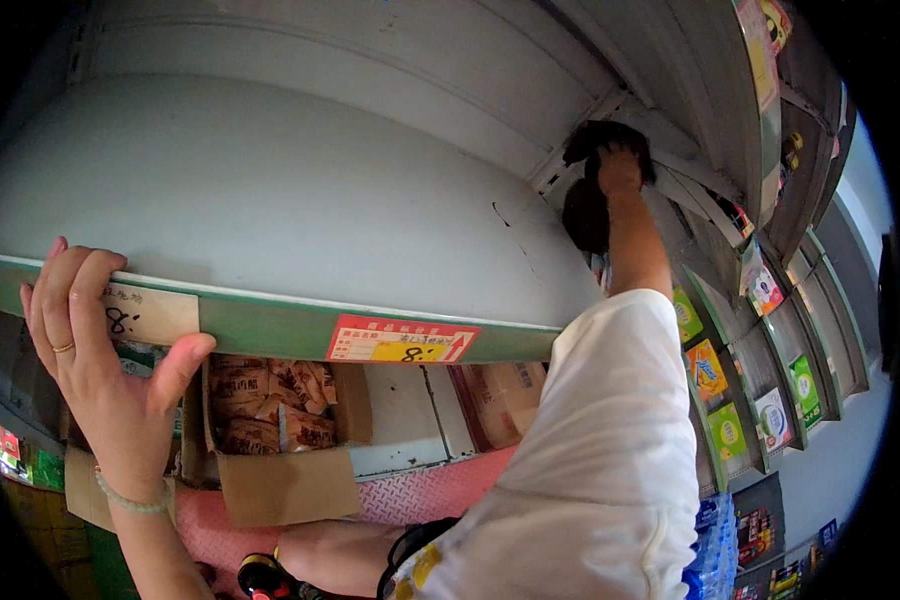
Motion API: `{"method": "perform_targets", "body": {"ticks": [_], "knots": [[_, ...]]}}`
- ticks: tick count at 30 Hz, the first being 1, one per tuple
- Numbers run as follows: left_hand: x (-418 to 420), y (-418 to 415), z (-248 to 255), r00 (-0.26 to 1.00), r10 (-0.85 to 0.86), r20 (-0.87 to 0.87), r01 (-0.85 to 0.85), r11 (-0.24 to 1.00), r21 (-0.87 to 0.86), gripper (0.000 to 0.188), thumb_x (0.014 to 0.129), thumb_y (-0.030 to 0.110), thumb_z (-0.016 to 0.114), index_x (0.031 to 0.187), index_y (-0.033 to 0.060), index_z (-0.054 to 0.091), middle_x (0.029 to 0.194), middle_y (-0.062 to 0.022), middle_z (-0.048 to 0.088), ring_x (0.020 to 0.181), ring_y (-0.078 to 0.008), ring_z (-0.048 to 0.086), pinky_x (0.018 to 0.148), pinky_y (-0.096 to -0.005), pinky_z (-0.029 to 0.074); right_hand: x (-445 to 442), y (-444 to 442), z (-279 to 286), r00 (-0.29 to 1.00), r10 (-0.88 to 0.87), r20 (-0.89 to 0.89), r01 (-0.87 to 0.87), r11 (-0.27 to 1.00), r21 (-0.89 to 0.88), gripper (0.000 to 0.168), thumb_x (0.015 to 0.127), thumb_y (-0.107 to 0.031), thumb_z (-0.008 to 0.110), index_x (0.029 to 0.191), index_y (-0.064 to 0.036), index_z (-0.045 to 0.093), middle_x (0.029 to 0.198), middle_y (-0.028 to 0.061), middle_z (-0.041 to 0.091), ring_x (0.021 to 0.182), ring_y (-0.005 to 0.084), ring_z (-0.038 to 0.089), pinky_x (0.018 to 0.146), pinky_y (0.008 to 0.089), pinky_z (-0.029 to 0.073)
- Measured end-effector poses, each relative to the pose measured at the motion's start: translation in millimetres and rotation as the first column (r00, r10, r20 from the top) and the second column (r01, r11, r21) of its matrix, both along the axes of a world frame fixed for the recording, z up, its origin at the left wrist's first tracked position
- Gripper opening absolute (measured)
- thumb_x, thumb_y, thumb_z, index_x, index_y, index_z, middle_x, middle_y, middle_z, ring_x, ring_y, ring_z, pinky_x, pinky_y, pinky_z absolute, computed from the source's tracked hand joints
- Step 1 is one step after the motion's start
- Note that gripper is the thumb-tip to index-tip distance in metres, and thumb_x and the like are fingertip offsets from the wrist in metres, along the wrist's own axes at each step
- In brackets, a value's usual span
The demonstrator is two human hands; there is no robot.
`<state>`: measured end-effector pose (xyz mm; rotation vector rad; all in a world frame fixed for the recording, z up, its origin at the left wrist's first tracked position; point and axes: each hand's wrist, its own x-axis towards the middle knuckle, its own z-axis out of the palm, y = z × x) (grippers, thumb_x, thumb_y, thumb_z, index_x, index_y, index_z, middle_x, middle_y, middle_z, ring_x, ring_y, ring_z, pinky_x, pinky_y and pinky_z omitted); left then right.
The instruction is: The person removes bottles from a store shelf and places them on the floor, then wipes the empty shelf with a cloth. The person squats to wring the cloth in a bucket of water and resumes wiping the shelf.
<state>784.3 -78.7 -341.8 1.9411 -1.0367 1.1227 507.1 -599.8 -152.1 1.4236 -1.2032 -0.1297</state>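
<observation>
A wide grey metal shelf [330, 202] spans the view before me. My left hand [94, 330] grips its green-and-white front edge [270, 330], fingers over the top and thumb below, partly covering a handwritten price tag [157, 311]. A ring and a pale bead bracelet [139, 501] are on that hand and wrist. At the shelf's far right corner, my right hand [619, 169] holds a dark cloth [634, 139] against the perforated upright. Another dark shape hangs just below that hand; whether it belongs to the cloth, I cannot tell.
Beneath the shelf stands an open cardboard box [289, 484] of brown snack packets [307, 427]. A sealed package [499, 401] lies to its right. More shelves with tags [709, 367] rise at the right, above blue-wrapped bottles [709, 547]. The floor is pink tread plate [412, 491].
</observation>
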Motion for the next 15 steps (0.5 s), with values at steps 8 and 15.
{"method": "perform_targets", "body": {"ticks": [8, 15], "knots": [[1, -1, -1, 0.999, 0.008, 0.041, -0.008, 1.000, 0.001, 0.068, 0.064, 0.055, 0.065, 0.109, 0.0059, 0.049, 0.111, -0.0088, 0.049, 0.118, -0.0300, 0.040, 0.103, -0.0453, 0.023, -53, 70, 22, 0.977, 0.086, 0.197, -0.052, 0.984, -0.168, 0.042, 0.088, -0.021, 0.041, 0.129, -0.008, 0.043, 0.124, 0.0144, 0.049, 0.113, 0.0297, 0.047, 0.094, 0.0429, 0.037], [0, 1, -2, 1.000, 0.021, -0.016, -0.020, 0.997, 0.068, 0.070, 0.069, 0.055, 0.062, 0.114, 0.0037, 0.048, 0.120, -0.0125, 0.048, 0.123, -0.0319, 0.036, 0.104, -0.0446, 0.023, -40, 47, 35, 0.981, 0.087, 0.173, -0.073, 0.994, -0.086, 0.043, 0.088, -0.021, 0.041, 0.128, -0.006, 0.044, 0.123, 0.0152, 0.050, 0.112, 0.0301, 0.048, 0.099, 0.0397, 0.034]]}}
